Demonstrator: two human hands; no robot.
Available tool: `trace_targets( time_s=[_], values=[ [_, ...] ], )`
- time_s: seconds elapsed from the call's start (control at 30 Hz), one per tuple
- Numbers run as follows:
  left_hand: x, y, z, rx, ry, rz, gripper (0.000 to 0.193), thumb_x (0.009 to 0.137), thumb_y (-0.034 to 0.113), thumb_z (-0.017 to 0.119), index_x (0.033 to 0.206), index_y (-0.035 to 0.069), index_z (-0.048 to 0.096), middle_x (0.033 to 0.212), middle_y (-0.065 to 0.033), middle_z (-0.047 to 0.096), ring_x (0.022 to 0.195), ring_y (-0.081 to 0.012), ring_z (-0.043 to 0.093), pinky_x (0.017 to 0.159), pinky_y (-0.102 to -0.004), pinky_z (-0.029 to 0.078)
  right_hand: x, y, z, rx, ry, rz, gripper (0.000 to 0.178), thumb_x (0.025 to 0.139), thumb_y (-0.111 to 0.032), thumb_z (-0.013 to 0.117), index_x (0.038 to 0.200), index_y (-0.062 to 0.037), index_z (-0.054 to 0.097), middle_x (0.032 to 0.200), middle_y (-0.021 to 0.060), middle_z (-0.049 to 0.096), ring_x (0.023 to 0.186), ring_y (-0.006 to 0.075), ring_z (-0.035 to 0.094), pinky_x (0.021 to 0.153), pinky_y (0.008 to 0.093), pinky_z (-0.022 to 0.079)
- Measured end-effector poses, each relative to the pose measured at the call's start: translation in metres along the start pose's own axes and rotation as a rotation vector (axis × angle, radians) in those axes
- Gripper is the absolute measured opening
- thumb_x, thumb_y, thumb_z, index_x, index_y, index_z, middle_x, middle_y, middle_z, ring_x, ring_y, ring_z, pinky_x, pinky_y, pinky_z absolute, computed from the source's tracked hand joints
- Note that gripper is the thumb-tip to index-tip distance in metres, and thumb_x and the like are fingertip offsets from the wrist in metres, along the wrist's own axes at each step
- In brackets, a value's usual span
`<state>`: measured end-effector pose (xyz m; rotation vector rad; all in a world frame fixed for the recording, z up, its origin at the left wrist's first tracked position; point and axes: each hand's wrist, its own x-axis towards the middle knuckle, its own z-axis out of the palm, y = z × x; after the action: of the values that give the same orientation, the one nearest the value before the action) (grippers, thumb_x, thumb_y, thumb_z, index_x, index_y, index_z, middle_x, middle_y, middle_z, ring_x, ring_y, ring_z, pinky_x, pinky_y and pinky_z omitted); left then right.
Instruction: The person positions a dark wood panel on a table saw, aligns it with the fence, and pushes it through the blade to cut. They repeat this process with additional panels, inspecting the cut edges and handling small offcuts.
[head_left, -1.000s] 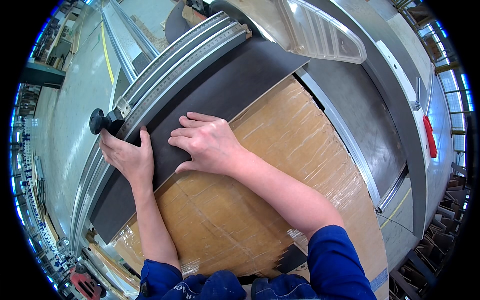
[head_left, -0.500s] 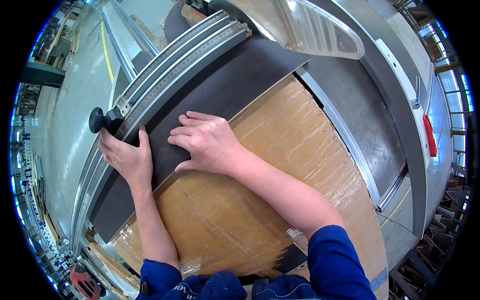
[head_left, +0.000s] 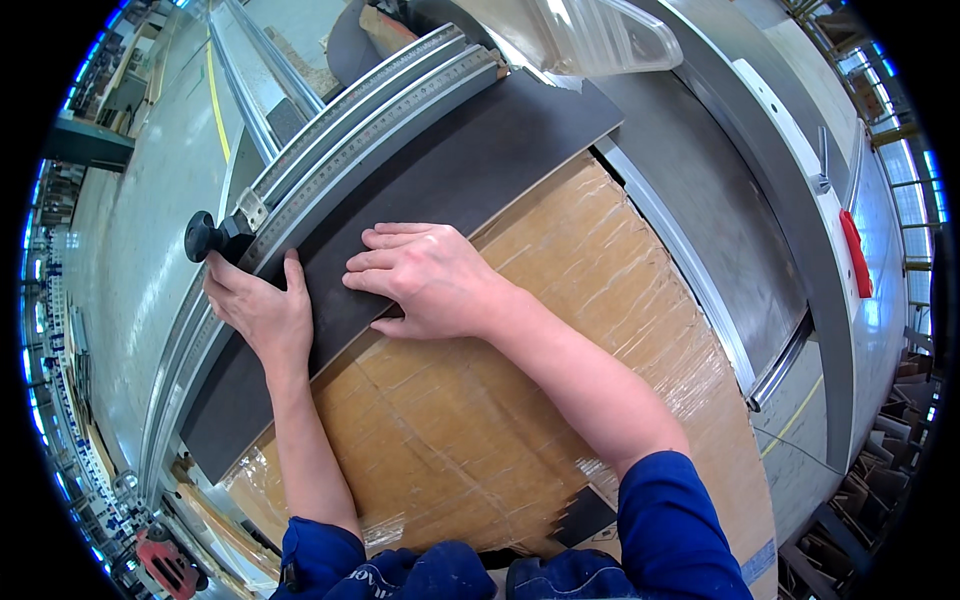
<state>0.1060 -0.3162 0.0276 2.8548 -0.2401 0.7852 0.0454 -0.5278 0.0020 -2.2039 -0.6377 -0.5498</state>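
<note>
A long dark panel [head_left: 440, 160] lies along a metal fence with a measuring scale [head_left: 385, 105]. My left hand [head_left: 268, 310] grips the fence beside a black knob [head_left: 203, 237]. Its fingers reach over the rail, and the thumb is on the panel side. My right hand [head_left: 430, 280] rests on the panel with fingers stretched out and its thumb by the near edge. Above the panel's far right end is a clear plastic guard [head_left: 610, 40]. A jagged notch shows in the panel's edge there.
A large wrapped brown board [head_left: 520, 400] lies in front of me, under my forearms. To the right are a grey metal machine table [head_left: 710, 200] and a curved-looking rail with a red handle [head_left: 856, 255]. Metal rails [head_left: 262, 80] stretch away at the far left.
The clear guard now sits farther up and left in view, uncovering more of the panel's far edge. My right hand has shifted slightly right; my left keeps its place at the fence.
</note>
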Motion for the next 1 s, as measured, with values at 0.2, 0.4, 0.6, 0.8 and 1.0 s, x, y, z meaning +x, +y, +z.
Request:
trace_targets(
  time_s=[0.2, 0.4, 0.6, 0.8, 1.0],
  values=[
    [0.002, 0.002, -0.001, -0.014, -0.008, 0.0, 0.095, 0.086, 0.028, 0.08, 0.151, -0.01, 0.022, 0.137, -0.0295, 0.04, 0.131, -0.0444, 0.039, 0.113, -0.0541, 0.028, -0.001, 0.0, 0.0, 0.043, -0.032, -0.023, 0.046, 0.065, -0.026, 0.087, 0.106, -0.0091, 0.076, 0.113, 0.0037, 0.074, 0.116, 0.0274, 0.067, 0.105, 0.0386, 0.053],
    [0.003, 0.003, 0.0, -0.024, -0.009, 0.01, 0.092, 0.087, 0.024, 0.079, 0.15, -0.012, 0.022, 0.134, -0.0311, 0.041, 0.128, -0.0449, 0.04, 0.111, -0.0538, 0.029, -0.002, 0.0, 0.005, 0.053, -0.029, -0.059, 0.041, 0.066, -0.025, 0.085, 0.103, -0.0093, 0.076, 0.11, 0.0022, 0.075, 0.114, 0.0265, 0.067, 0.106, 0.0375, 0.053],
    [0.004, 0.001, 0.0, -0.012, -0.015, 0.021, 0.091, 0.087, 0.023, 0.078, 0.15, -0.012, 0.022, 0.135, -0.0318, 0.04, 0.128, -0.0456, 0.039, 0.112, -0.0532, 0.03, -0.002, -0.002, 0.008, 0.048, -0.014, -0.074, 0.042, 0.065, -0.026, 0.084, 0.103, -0.0094, 0.076, 0.108, 0.0015, 0.075, 0.113, 0.0253, 0.067, 0.106, 0.0372, 0.053],
    [0.003, 0.004, 0.0, -0.042, -0.009, 0.002, 0.092, 0.087, 0.024, 0.078, 0.15, -0.012, 0.021, 0.135, -0.0316, 0.038, 0.129, -0.0456, 0.039, 0.112, -0.0526, 0.031, -0.002, -0.002, 0.009, 0.037, -0.007, -0.086, 0.042, 0.065, -0.028, 0.084, 0.102, -0.0097, 0.075, 0.107, 0.0008, 0.074, 0.112, 0.0242, 0.067, 0.107, 0.0368, 0.052],
    [0.003, 0.006, 0.003, -0.014, 0.0, -0.001, 0.092, 0.087, 0.026, 0.078, 0.15, -0.012, 0.023, 0.134, -0.0315, 0.039, 0.127, -0.0458, 0.04, 0.111, -0.0525, 0.031, -0.002, 0.0, 0.01, 0.042, 0.006, -0.089, 0.042, 0.065, -0.028, 0.084, 0.102, -0.0101, 0.075, 0.106, 0.0003, 0.074, 0.112, 0.0237, 0.067, 0.107, 0.0363, 0.052]
  ],
)
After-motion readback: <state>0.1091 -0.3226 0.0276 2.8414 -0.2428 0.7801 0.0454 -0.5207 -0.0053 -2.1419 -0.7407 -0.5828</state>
